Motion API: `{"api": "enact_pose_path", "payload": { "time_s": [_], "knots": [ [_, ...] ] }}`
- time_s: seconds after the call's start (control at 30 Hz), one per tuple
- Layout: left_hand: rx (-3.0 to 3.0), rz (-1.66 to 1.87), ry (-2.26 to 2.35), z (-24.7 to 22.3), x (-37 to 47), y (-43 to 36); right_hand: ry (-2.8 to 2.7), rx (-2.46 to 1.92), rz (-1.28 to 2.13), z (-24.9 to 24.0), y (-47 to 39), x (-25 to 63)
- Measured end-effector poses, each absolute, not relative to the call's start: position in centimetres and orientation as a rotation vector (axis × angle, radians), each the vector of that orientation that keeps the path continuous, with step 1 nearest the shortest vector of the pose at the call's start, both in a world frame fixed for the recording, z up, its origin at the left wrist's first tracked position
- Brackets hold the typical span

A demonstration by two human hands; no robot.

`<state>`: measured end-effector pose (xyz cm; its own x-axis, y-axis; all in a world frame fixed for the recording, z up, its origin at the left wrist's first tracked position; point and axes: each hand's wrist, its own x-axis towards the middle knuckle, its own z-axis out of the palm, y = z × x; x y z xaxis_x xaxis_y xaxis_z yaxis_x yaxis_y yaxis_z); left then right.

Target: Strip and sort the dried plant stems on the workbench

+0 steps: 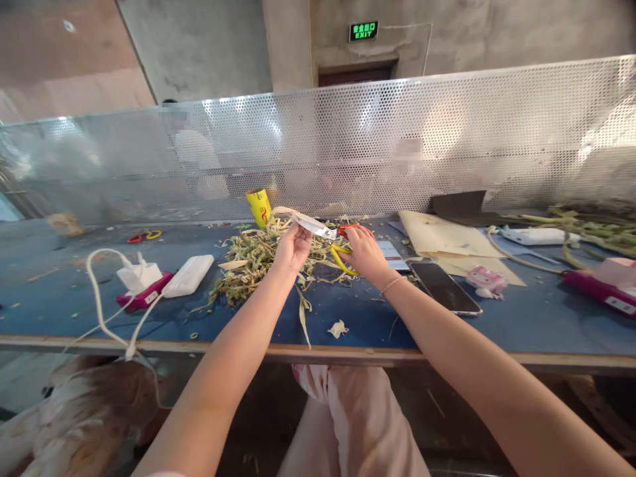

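Observation:
Scissors with one red and one yellow handle are held by my right hand, its fingers wrapped round the handles. Their blades point left, to my left hand. My left hand is closed near the blade tips; a pale, dry strip shows just behind its fingers, and what exactly the fingers grip is too small to tell. Beneath and around both hands lies a heap of dried greenish plant pieces on the blue table. A pale scrap lies near the front edge.
A yellow roll stands behind the heap. Left are a power strip, a white box and small scissors. Right are a phone, a pink item and brown paper. A perforated metal screen runs behind.

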<state>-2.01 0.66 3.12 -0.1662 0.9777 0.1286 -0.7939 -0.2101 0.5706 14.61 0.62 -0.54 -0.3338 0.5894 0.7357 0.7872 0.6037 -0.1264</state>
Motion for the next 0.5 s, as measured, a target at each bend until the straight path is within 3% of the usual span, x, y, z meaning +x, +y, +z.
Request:
{"api": "enact_pose_path", "payload": {
  "time_s": [0.5],
  "knots": [
    [0.734, 1.917, 0.722, 2.2, -3.0, 2.3, -2.058, -1.316, 0.104, -0.1, 0.8, 16.0]
  ]
}}
